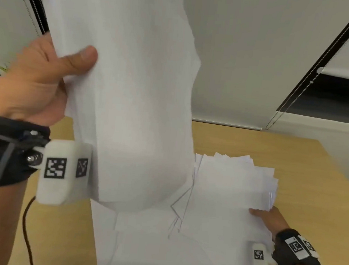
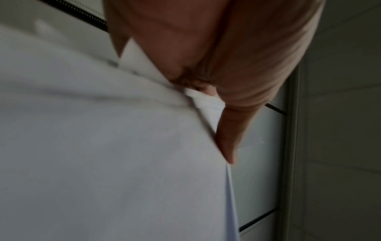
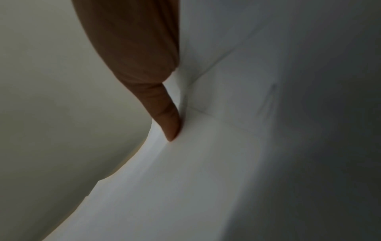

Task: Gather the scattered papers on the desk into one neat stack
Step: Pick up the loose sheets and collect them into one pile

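My left hand (image 1: pixel 48 72) grips a thick sheaf of white papers (image 1: pixel 135 86) raised high above the desk, thumb on the near face, the sheets bowing and hanging down. The left wrist view shows that thumb (image 2: pixel 228 143) pressed on the sheaf (image 2: pixel 103 146). Lower right, my right hand (image 1: pixel 267 219) pinches the edge of a loose, fanned pile of white papers (image 1: pixel 231 192), thumb on top and the other fingers hidden beneath. In the right wrist view the thumb (image 3: pixel 167 117) lies on that pile (image 3: pixel 226 146). More sheets (image 1: pixel 149 246) lie overlapping on the wooden desk (image 1: pixel 273 151).
The desk's far edge meets a pale wall with roller blinds and bead chains (image 1: pixel 299 90) at the right and at the left. A dark cable (image 1: pixel 26 231) trails across the desk at the lower left. Bare wood shows at the far right of the desk.
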{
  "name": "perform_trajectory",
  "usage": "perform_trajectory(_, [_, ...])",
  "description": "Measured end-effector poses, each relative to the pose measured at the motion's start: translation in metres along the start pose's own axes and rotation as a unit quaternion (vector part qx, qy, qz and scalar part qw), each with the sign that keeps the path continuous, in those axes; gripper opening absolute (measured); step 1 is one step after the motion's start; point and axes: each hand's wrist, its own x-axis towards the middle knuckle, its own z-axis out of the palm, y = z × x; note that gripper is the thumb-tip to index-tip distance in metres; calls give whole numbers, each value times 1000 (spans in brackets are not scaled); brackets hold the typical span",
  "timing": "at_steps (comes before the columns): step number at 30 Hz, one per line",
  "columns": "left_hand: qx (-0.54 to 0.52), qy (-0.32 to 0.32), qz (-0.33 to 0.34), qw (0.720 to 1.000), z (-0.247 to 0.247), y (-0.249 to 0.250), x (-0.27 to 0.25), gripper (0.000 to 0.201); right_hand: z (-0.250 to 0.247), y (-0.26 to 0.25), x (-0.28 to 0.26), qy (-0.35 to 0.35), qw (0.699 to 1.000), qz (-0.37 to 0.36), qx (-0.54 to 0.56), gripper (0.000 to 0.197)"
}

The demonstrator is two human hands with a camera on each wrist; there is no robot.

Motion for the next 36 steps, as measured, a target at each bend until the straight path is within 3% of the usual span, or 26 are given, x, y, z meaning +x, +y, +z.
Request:
perform_trajectory(1, [-16,10,-6,1000,3,3,4,67,0,-2,-4,1,1000,2,-1,35])
perform_trajectory(3, [-56,-31,-17,998,10,-1,11,54,0,-1,-3,3,1000,5,6,36])
perform_trajectory(5, [-77,-66,-55,993,22,-19,15,51,-1,-4,-10,5,1000,10,7,23])
perform_trajectory(6, [-74,-70,-79,992,30,-35,17,56,-4,-5,-14,3,1000,12,-3,8])
perform_trajectory(8, [-56,-89,-137,985,52,-72,19,64,-10,3,-10,9,999,27,25,27])
perform_trajectory(10, [-28,-118,-205,971,76,-116,15,62,-12,9,-15,-33,998,30,43,19])
perform_trajectory(15, [75,-165,-336,924,118,-228,-7,52,-21,17,-28,-59,992,51,99,11])
perform_trajectory(19, [251,-188,-365,877,145,-281,-30,72,-27,24,-39,-27,976,84,199,53])
perform_trajectory(21, [301,-186,-345,870,162,-288,-46,85,-27,18,-50,-36,966,103,235,75])
perform_trajectory(24, [297,-254,-320,863,183,-289,-63,96,-27,11,-55,-59,975,56,205,92])
perform_trajectory(26, [275,-280,-326,860,181,-285,-64,96,-25,20,-44,-62,988,30,135,119])
perform_trajectory(27, [268,-280,-326,862,174,-282,-61,91,-24,21,-41,-61,990,27,125,115])
perform_trajectory(29, [277,-231,-321,876,147,-278,-52,76,-26,26,-37,-49,992,30,111,89])
perform_trajectory(30, [287,-174,-316,887,125,-276,-44,68,-28,26,-35,-47,993,28,109,83])
perform_trajectory(32, [330,-23,-311,891,67,-270,-24,62,-28,29,-31,-53,992,23,116,90])
perform_trajectory(33, [368,50,-324,870,33,-266,-14,66,-27,27,-31,-52,992,20,113,87])
perform_trajectory(36, [461,206,-425,751,-62,-251,6,96,-22,21,-33,-38,994,16,99,56])
